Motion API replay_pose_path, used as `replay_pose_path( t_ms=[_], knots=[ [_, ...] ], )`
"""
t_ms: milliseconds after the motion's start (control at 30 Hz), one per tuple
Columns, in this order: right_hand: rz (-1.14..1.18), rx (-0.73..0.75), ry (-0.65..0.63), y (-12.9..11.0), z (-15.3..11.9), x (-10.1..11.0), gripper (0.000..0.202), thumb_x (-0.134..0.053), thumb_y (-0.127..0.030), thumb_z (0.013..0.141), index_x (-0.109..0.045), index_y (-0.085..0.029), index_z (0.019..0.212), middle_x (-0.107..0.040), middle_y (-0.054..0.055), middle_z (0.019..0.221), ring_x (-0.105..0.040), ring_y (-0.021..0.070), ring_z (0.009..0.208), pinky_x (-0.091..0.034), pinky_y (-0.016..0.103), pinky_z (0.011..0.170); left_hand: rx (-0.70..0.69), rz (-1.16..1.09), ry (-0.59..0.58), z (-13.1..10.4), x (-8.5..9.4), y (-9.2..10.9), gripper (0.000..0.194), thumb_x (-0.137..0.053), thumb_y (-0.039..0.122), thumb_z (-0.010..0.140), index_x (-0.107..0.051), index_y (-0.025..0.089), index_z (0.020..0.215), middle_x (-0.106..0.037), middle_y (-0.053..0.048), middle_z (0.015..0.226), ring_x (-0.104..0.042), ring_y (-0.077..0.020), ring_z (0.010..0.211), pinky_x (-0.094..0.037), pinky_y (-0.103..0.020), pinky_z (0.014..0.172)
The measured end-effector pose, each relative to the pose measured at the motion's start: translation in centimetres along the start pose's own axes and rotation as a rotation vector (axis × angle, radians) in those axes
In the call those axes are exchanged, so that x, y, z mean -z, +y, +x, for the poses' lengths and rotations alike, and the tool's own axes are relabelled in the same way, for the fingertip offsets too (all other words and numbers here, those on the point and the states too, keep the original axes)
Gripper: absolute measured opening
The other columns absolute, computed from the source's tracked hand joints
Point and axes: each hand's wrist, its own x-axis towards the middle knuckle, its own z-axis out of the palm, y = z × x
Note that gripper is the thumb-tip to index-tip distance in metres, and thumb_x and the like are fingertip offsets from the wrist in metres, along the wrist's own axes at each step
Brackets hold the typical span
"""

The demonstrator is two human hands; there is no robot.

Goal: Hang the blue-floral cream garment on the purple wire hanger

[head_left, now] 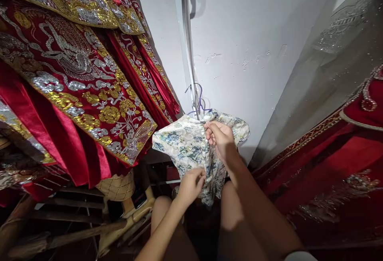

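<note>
A short-sleeved floral dress (185,137), white with blue and green flowers, hangs on a purple hanger (200,103) against the wall. My right hand (220,135) is closed at the upper front of the dress, just below the collar, with thumb and fingers pinching the cloth near the front edge. Lower down, my left hand (191,185) is curled at the same front edge, thumb and finger meeting at the cloth. The left hand is slightly blurred. Whatever small fastening may lie under the fingertips is hidden.
Red garments (110,113) with gold and silver embroidery hang at the left. A wooden chair (128,217) and a woven basket (116,187) stand below them. Red beaded cloth (335,165) hangs at the right. A white wall (239,33) is behind the dress.
</note>
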Motion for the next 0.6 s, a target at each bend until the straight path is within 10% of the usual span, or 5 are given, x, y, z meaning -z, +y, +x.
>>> replay_pose_path(
  t_ms=[133, 233, 467, 600],
  knots=[
    [-0.097, 0.034, -0.072, 0.5, -1.6, 0.6, 0.016, -0.061, -0.032, 0.083, -0.065, -0.017, 0.077, -0.056, -0.005, 0.050, -0.042, 0.0077, 0.041, -0.031, 0.021, 0.042, -0.152, -0.112, 0.415, 4.8, 6.0, 4.4, 0.034, -0.052, 0.027, 0.099, -0.057, 0.021, 0.132, -0.070, -0.005, 0.094, -0.065, -0.0167, 0.084, -0.050, -0.029, 0.080],
    [-0.218, 0.086, -0.113, 0.2, -1.9, 0.4, 0.015, -0.057, -0.029, 0.086, -0.063, -0.018, 0.078, -0.056, -0.005, 0.051, -0.044, 0.0091, 0.043, -0.032, 0.022, 0.044, -0.267, 0.033, 0.437, 8.0, 9.4, 6.8, 0.024, -0.053, 0.028, 0.099, -0.066, 0.020, 0.118, -0.071, -0.005, 0.094, -0.064, -0.0163, 0.081, -0.049, -0.029, 0.078],
    [-0.529, 0.187, -0.102, 3.9, -0.9, 0.5, 0.024, -0.054, -0.036, 0.090, -0.054, -0.022, 0.070, -0.053, -0.003, 0.055, -0.044, 0.0127, 0.049, -0.031, 0.026, 0.048, -0.363, 0.236, 0.644, 9.0, 10.3, 7.9, 0.012, -0.060, 0.026, 0.096, -0.067, 0.019, 0.090, -0.071, -0.003, 0.087, -0.062, -0.0189, 0.086, -0.044, -0.034, 0.085],
    [-0.661, 0.126, -0.154, 7.6, -1.1, 2.1, 0.030, -0.053, -0.030, 0.085, -0.044, -0.023, 0.057, -0.045, -0.004, 0.049, -0.037, 0.0119, 0.048, -0.026, 0.027, 0.049, -0.158, -0.126, 0.900, 8.4, 12.3, 5.7, 0.011, -0.065, 0.028, 0.092, -0.068, 0.018, 0.091, -0.068, -0.003, 0.092, -0.061, -0.0173, 0.091, -0.045, -0.031, 0.087]
  ],
)
